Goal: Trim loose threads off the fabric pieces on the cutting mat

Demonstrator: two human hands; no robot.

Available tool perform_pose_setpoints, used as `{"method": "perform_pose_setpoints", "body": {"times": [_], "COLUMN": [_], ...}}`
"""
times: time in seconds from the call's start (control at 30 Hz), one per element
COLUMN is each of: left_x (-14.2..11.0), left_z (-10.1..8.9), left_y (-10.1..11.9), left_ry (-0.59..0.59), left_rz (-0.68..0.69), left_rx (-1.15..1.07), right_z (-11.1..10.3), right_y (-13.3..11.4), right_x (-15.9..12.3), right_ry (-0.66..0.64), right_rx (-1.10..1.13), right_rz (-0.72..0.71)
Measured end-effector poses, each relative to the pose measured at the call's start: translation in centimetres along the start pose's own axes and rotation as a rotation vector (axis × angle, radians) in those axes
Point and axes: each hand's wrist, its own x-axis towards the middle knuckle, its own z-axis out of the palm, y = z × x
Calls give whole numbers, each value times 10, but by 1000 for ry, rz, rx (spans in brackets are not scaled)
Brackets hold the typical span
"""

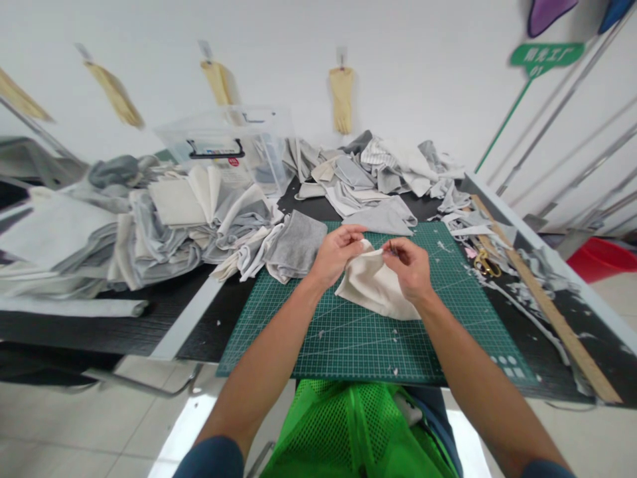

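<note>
A cream piece of fabric (pixel 381 285) hangs between my two hands, its lower part over the green cutting mat (pixel 368 345). My left hand (pixel 338 251) pinches its upper left edge between thumb and fingers. At the upper right edge, my right hand (pixel 408 264) is closed on the same fabric. A small dark thing shows at the right fingertips, too small to name. Left of my hands, a folded grey cloth (pixel 303 242) lies on the mat's edge beside a stack of folded cloths (pixel 253 255).
Heaped fabric pieces (pixel 174 212) fill the left side, before a clear plastic box (pixel 223 143). More loose cloth (pixel 368 172) lies behind the mat. To the right are gold-handled scissors (pixel 486 264), a wooden ruler (pixel 547 302) and scraps. A red bucket (pixel 602 259) stands beyond the table.
</note>
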Motion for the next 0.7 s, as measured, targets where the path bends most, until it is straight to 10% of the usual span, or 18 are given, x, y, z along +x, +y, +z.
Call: {"method": "perform_pose_setpoints", "body": {"times": [0.7], "left_x": [0], "left_z": [5], "left_y": [-5], "left_ry": [39], "left_rz": [105], "left_rx": [305], "right_z": [6], "right_y": [-2], "right_x": [4], "right_ry": [55], "right_rx": [-294], "right_rz": [-66]}}
